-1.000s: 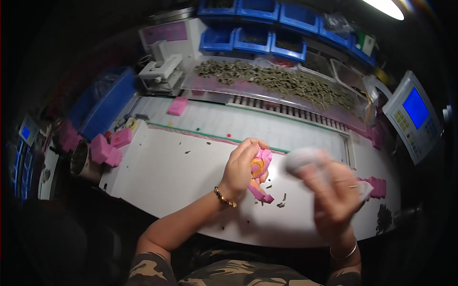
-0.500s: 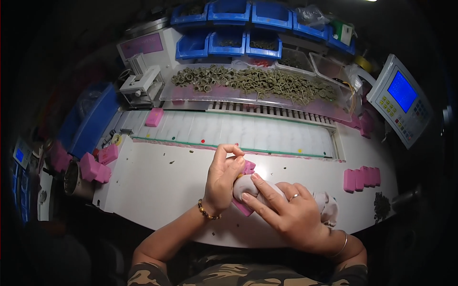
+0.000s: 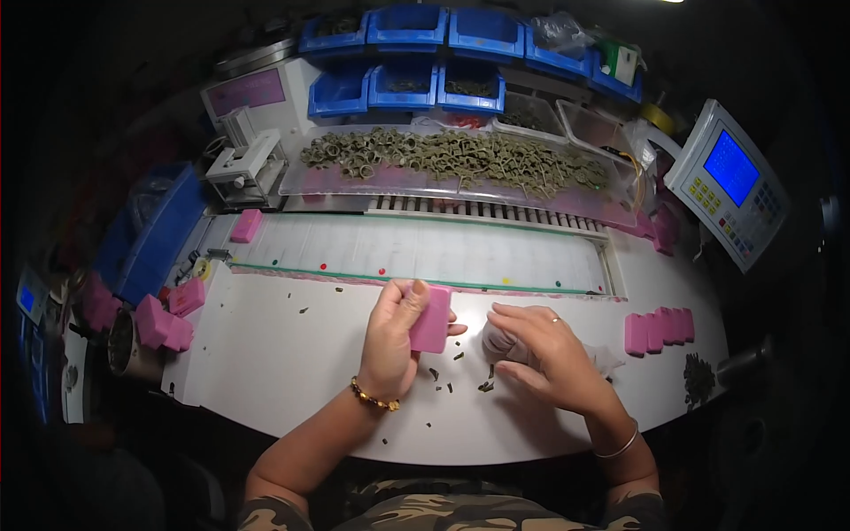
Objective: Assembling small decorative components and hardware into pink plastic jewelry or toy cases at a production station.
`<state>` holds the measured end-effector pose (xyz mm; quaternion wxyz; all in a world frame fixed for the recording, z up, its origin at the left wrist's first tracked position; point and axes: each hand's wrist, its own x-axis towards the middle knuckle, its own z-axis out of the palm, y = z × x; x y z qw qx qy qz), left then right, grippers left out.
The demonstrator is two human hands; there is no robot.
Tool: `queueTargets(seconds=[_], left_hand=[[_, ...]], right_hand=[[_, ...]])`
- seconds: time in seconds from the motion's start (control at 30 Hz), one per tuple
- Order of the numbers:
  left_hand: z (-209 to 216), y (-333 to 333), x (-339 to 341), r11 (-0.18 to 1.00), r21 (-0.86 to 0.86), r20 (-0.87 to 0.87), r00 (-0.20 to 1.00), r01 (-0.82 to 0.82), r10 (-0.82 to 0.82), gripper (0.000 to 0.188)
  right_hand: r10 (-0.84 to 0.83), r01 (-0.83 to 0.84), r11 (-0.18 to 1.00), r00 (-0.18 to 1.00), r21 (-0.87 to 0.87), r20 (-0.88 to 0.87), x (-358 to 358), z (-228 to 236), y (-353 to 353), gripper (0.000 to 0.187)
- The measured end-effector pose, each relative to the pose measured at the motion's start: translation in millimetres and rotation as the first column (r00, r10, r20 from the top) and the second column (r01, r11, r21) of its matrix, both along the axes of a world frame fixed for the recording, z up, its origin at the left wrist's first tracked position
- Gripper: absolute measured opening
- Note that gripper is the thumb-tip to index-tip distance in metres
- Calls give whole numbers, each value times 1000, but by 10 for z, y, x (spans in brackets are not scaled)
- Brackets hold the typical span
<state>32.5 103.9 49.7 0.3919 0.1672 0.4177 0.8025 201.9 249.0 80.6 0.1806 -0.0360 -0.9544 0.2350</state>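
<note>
My left hand (image 3: pixel 388 345) is closed round a flat pink block (image 3: pixel 432 320), which it holds upright above the white worktop (image 3: pixel 292 372) with the thumb on its upper edge. To its right, my right hand (image 3: pixel 562 358) curves over a round white cloth pouch (image 3: pixel 502 345) and grips it; the cloth trails out under the palm toward the right. The two hands are apart. Several small dark green pieces (image 3: pixel 434 374) lie loose on the worktop between them.
Several pink blocks (image 3: pixel 636 334) stand in a row at right, beside a dark pile of bits (image 3: pixel 699 376). A moving belt (image 3: pixel 354 241) crosses ahead. Beyond it sit a clear tray (image 3: pixel 297 181) of greenish ring-like pieces, blue bins (image 3: pixel 341 91) and a control panel (image 3: pixel 748 190).
My hands have moved apart. The pouch was pressed against the pink block and is now away from it. The block has been turned, and dark pieces have appeared on the worktop below.
</note>
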Motion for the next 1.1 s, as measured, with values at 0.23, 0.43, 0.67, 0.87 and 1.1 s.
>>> queueTargets(seconds=[0.23,0.43,0.67,0.87,1.1], left_hand=[[-41,-154,42,996,85,-593,805,23,32,24],[57,-413,-282,862,-74,-356,794,502,-493,32],[131,-421,-251,823,30,-76,822,567,-564,39],[-343,-327,-1230,772,-475,-746,659,-422,-99,39],[-600,-406,-2172,551,-201,-968,80,-810,-236,39]], right_hand=[[-50,-108,524,986,-845,-157,-381,-131,-234,25],[127,-276,706,955,-652,-267,-290,-43,-147,21],[96,-168,388,985,-906,-141,-416,-6,-239,26],[-168,88,634,986,-769,-25,-276,-9,-19,49],[-426,398,702,899,-591,100,306,1,706,41]])
